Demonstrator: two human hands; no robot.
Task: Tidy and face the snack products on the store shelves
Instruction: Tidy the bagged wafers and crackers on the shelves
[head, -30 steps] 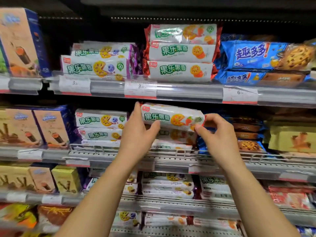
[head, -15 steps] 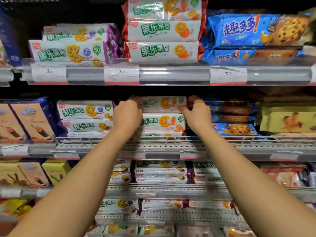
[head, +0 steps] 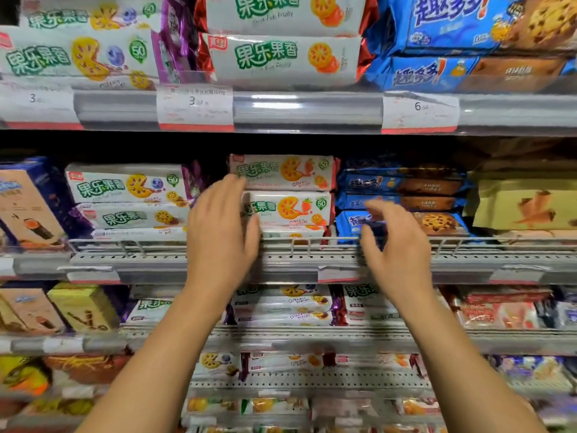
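Flanking stacked strawberry packs (head: pixel 285 195): left hand (head: pixel 220 232) touching; right hand (head: pixel 395 245) apart

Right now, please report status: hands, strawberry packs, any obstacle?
Left hand open, against strawberry packs. Right hand open, holding nothing, in front of blue cookie packs. Packs stacked, facing front. No obstacle seen.

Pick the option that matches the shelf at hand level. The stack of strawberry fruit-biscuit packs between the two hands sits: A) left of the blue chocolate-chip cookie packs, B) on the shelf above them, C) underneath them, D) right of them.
A: the strawberry fruit-biscuit packs stand on the same shelf, with the blue chocolate-chip cookie packs directly to their right.
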